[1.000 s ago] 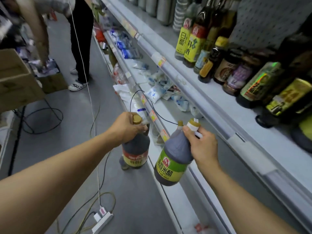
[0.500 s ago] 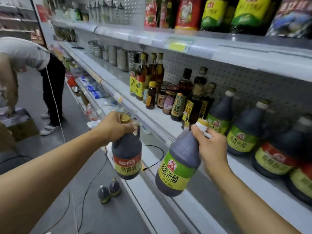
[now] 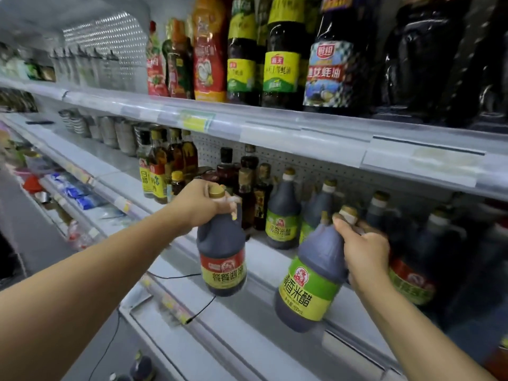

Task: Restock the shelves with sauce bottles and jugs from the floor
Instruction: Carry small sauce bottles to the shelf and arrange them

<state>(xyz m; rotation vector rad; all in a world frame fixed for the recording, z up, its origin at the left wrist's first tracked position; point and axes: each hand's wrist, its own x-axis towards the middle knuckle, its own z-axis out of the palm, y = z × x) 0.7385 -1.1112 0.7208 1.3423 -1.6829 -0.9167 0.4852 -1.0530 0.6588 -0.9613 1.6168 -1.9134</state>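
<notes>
Down on the floor, bottom edge of view: two small dark bottles (image 3: 141, 367), upright, near a thin black cable (image 3: 176, 276) running up to the lowest shelf edge.

Closer to the middle shelf (image 3: 277, 253), held out in the air: two dark jugs, one per hand.
- Left hand (image 3: 198, 202): fingers curled tight round the neck and handle of the red-label jug (image 3: 222, 259), just under its gold cap. Hangs upright, clear of the shelf front, touching nothing else.
- Right hand (image 3: 364, 250): gripping the green-label jug (image 3: 313, 281) at neck and handle. Tilted, base toward the viewer, neck leaning in toward the shelf. Not set down.

On the middle shelf behind: at least two green-label jugs (image 3: 283, 218) standing upright; further dark jugs off to the right, blurred, count unclear. Left of those, a cluster of slim dark bottles (image 3: 248, 188), then yellow-label bottles (image 3: 154, 174), around four. Farther left, a row of stacked metal bowls (image 3: 110, 130), number not countable.

Upper shelf (image 3: 302, 133): roughly six tall bottles and pouches with red, yellow-green and blue labels, upright in a row.
</notes>
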